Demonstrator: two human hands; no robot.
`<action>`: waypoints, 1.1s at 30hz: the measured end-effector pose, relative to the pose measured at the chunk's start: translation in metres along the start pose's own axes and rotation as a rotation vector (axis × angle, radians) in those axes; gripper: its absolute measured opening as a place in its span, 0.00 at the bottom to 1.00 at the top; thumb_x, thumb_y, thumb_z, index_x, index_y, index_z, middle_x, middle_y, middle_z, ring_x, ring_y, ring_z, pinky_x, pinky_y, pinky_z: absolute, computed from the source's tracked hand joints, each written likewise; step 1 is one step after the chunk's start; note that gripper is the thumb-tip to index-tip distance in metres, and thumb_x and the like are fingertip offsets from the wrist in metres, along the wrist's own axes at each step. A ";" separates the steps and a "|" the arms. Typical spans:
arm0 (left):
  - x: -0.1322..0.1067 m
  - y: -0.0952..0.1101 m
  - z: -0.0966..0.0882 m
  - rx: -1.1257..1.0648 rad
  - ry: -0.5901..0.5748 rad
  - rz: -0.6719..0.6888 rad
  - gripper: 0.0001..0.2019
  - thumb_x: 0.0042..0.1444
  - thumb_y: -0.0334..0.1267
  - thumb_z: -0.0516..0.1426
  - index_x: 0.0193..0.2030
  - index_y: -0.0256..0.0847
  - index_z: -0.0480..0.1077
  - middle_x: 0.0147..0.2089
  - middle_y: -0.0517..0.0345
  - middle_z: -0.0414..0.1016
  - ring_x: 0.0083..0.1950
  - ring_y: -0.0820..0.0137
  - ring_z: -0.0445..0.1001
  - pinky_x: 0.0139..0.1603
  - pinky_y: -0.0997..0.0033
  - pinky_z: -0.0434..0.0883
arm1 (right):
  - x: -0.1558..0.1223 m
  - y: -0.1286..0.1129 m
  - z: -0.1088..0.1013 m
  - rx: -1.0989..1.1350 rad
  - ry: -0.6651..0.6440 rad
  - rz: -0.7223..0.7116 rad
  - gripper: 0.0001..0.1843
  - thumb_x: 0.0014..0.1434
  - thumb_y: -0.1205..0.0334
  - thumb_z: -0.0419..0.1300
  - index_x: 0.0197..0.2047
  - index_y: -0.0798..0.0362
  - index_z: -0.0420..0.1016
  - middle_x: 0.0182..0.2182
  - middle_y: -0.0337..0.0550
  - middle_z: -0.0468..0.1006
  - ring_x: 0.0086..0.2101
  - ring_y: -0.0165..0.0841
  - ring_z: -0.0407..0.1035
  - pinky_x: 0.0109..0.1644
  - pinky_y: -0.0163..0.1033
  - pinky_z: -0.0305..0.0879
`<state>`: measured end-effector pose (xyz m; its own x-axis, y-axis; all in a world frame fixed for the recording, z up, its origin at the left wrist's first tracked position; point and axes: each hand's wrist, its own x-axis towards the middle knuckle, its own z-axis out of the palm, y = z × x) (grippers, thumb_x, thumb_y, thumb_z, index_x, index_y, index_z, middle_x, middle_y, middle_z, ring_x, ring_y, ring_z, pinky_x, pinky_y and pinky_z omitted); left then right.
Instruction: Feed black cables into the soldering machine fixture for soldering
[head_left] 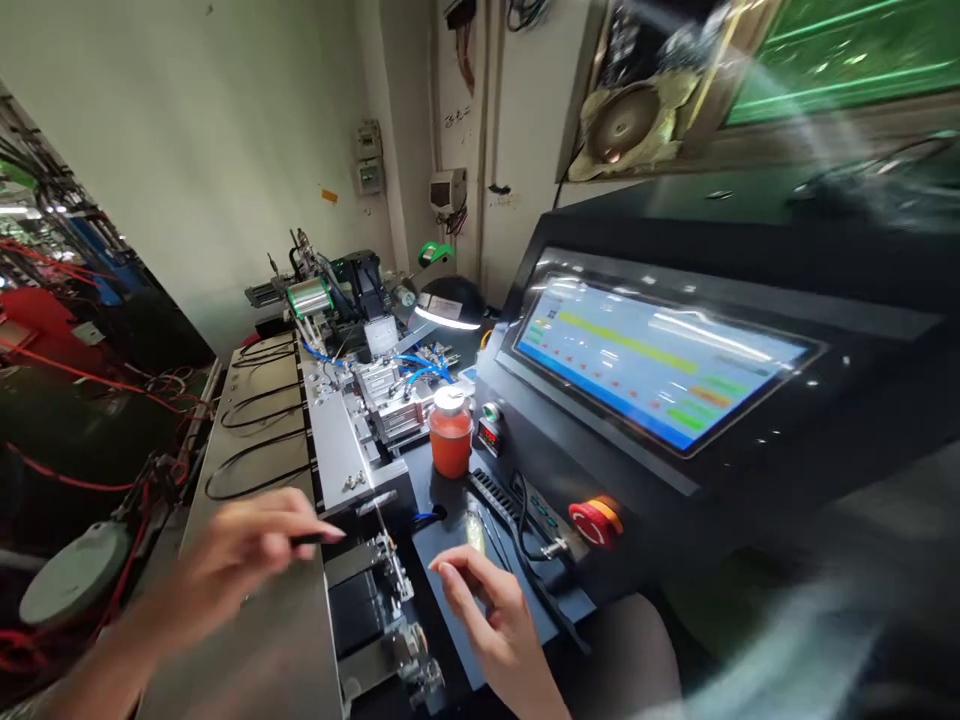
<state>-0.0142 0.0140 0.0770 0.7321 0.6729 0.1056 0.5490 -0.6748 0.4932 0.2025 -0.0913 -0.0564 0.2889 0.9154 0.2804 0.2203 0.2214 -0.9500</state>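
Note:
My left hand (247,545), smeared by motion, hovers over the metal bench top at the left of the machine. Its fingers are closed, and a short thin dark piece (306,539) shows between thumb and forefinger; its kind is too blurred to tell. My right hand (491,610) is curled in a pinch above the blue-grey plate (457,620). Whatever its fingertips hold, if anything, is too small to make out. Between both hands lie small metal clamp fixtures (394,565) on a dark track. Black looped cables (259,465) rest on the bench beyond my left hand.
An orange-red jar (451,440) with a white lid stands ahead. To the right are a lit touchscreen (645,350), a red stop button (596,522) and a black cable chain (502,505). A round lamp (450,303) and blue air tubes (427,370) are farther back.

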 end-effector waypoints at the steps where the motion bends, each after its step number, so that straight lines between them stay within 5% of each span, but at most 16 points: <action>1: 0.002 0.004 0.012 -0.096 -0.075 -0.003 0.22 0.68 0.50 0.45 0.42 0.40 0.75 0.35 0.55 0.75 0.34 0.73 0.72 0.34 0.74 0.70 | -0.001 -0.002 0.000 0.025 -0.019 0.010 0.16 0.65 0.53 0.53 0.31 0.52 0.74 0.21 0.37 0.70 0.20 0.27 0.62 0.21 0.30 0.57; 3: 0.008 0.010 0.040 -0.277 -0.156 -0.044 0.20 0.66 0.49 0.48 0.39 0.40 0.76 0.33 0.56 0.75 0.33 0.73 0.70 0.33 0.75 0.67 | -0.001 -0.004 0.000 0.076 -0.048 0.031 0.15 0.65 0.54 0.53 0.32 0.52 0.74 0.22 0.37 0.70 0.20 0.27 0.62 0.21 0.30 0.58; 6: 0.016 0.013 0.078 -0.416 -0.108 -0.171 0.14 0.63 0.45 0.53 0.36 0.38 0.75 0.31 0.58 0.74 0.30 0.75 0.69 0.30 0.76 0.65 | -0.002 -0.003 0.001 0.131 -0.066 0.059 0.15 0.65 0.54 0.54 0.32 0.53 0.74 0.21 0.37 0.69 0.20 0.27 0.61 0.21 0.30 0.58; 9: 0.014 0.010 0.094 -0.459 -0.084 -0.238 0.12 0.61 0.42 0.54 0.33 0.37 0.74 0.29 0.60 0.72 0.27 0.76 0.68 0.29 0.77 0.65 | -0.001 -0.002 0.005 0.167 -0.056 0.077 0.14 0.63 0.53 0.56 0.33 0.53 0.74 0.22 0.37 0.69 0.21 0.27 0.62 0.21 0.30 0.59; 18: 0.005 -0.002 0.093 -0.217 -0.067 0.044 0.13 0.65 0.40 0.52 0.35 0.39 0.76 0.31 0.59 0.70 0.29 0.76 0.67 0.30 0.77 0.62 | 0.009 -0.005 0.001 0.098 -0.254 0.058 0.18 0.61 0.55 0.58 0.22 0.54 0.65 0.19 0.35 0.66 0.21 0.26 0.59 0.24 0.30 0.56; 26: -0.001 0.017 0.108 -0.515 0.088 -0.207 0.14 0.64 0.43 0.52 0.31 0.38 0.69 0.26 0.64 0.64 0.24 0.78 0.64 0.27 0.77 0.61 | -0.004 -0.016 0.038 -0.024 0.195 -0.101 0.13 0.65 0.62 0.54 0.27 0.52 0.66 0.19 0.35 0.68 0.18 0.25 0.60 0.21 0.30 0.57; 30: -0.005 0.021 0.110 -0.621 0.071 -0.267 0.16 0.64 0.46 0.51 0.32 0.38 0.69 0.25 0.64 0.64 0.23 0.78 0.63 0.25 0.77 0.61 | -0.006 -0.018 0.047 -0.023 0.262 -0.117 0.12 0.65 0.63 0.54 0.29 0.53 0.68 0.20 0.36 0.69 0.19 0.26 0.64 0.23 0.30 0.60; 33: -0.003 0.018 0.102 -0.516 0.064 -0.275 0.15 0.64 0.45 0.50 0.31 0.38 0.68 0.26 0.64 0.64 0.25 0.76 0.63 0.28 0.76 0.61 | -0.001 -0.017 0.040 0.023 0.185 -0.071 0.14 0.65 0.59 0.54 0.28 0.53 0.69 0.19 0.35 0.69 0.19 0.26 0.62 0.22 0.30 0.59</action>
<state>0.0343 -0.0314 -0.0027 0.5563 0.8299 -0.0418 0.4363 -0.2490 0.8647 0.1609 -0.0820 -0.0464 0.4404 0.8201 0.3653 0.2251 0.2931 -0.9292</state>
